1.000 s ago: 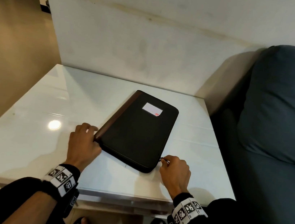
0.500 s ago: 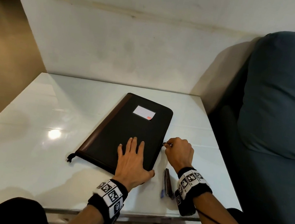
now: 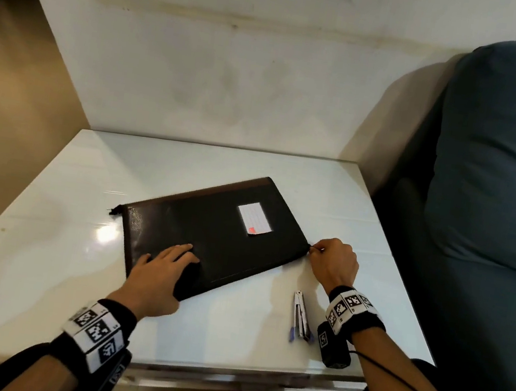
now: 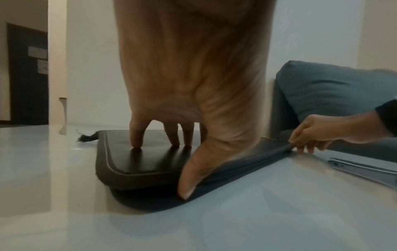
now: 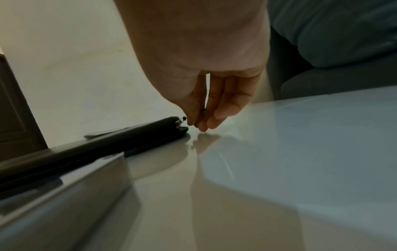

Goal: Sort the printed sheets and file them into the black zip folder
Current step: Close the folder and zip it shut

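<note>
The black zip folder point(image 3: 211, 235) lies flat and slanted on the white table point(image 3: 41, 264), a white label point(image 3: 255, 219) on its cover. My left hand point(image 3: 162, 274) presses flat on its near left corner, fingertips point(image 4: 136, 142) on the cover and thumb at the edge. My right hand point(image 3: 333, 262) pinches the zip pull point(image 5: 182, 118) at the folder's right corner point(image 4: 287, 146). No printed sheets show in any view.
A metal stapler point(image 3: 301, 317) lies on the table just left of my right wrist, also close in the right wrist view point(image 5: 64, 195). A dark blue sofa point(image 3: 500, 163) stands against the table's right side. A white wall point(image 3: 217, 73) runs along the back.
The folder has turned counter-clockwise to lie crosswise. My right hand has carried the zip pull along the edge to the right corner. My left hand moved from the spine corner onto the cover.
</note>
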